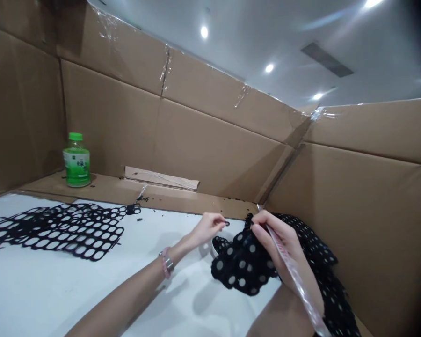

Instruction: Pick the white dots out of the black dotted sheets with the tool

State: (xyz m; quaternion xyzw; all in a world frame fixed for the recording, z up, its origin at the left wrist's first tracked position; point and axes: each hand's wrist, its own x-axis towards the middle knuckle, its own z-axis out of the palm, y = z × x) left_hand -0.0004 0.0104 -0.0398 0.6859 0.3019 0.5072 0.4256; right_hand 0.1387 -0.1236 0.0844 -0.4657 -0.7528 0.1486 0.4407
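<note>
My left hand [207, 229] is closed in a pinch, and a small black ring-like scrap [227, 223] shows at its fingertips. My right hand [284, 243] is closed around a long, slim stick-like thing in clear plastic with reddish lettering [286, 262], its tip pointing up and away. Black cloth with round pale dots [243, 267] hangs from the right fingertips, over the white tabletop. Whether the dots are holes or print, I cannot tell. Part of a pale round rim [214, 249] shows beside the cloth, mostly hidden.
A black net-like sheet with round holes [80, 229] lies flat at the left. Behind it stands a green bottle [77, 161]. More dotted black cloth [312, 238] is heaped at the right. Cardboard walls [214, 145] enclose the white table [56, 290]; small black scraps [143, 199] lie along the back.
</note>
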